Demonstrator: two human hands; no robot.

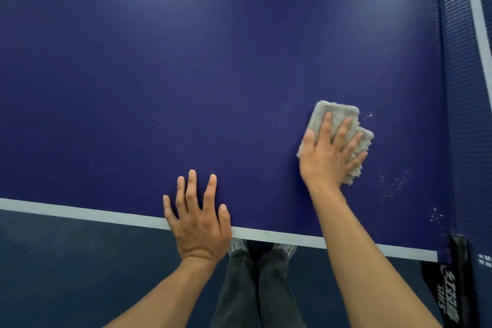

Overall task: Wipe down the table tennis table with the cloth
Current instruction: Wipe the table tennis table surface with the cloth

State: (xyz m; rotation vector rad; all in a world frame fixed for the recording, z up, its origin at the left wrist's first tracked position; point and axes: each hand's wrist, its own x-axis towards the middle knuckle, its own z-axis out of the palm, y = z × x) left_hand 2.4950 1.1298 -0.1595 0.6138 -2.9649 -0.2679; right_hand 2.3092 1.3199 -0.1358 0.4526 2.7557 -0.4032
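The dark blue table tennis table (186, 74) fills most of the view, with a white line along its near edge. A folded grey cloth (335, 113) lies flat on the table at the right. My right hand (330, 152) presses down on the cloth with fingers spread over it. My left hand (198, 218) rests flat on the near edge of the table, fingers apart, holding nothing. White specks of dust (399, 181) dot the surface to the right of the cloth.
The net (463, 88) runs along the right side, with its black clamp post (458, 274) at the table's near right corner. Below the table edge are the dark floor (66, 274) and my legs and shoes (255, 287).
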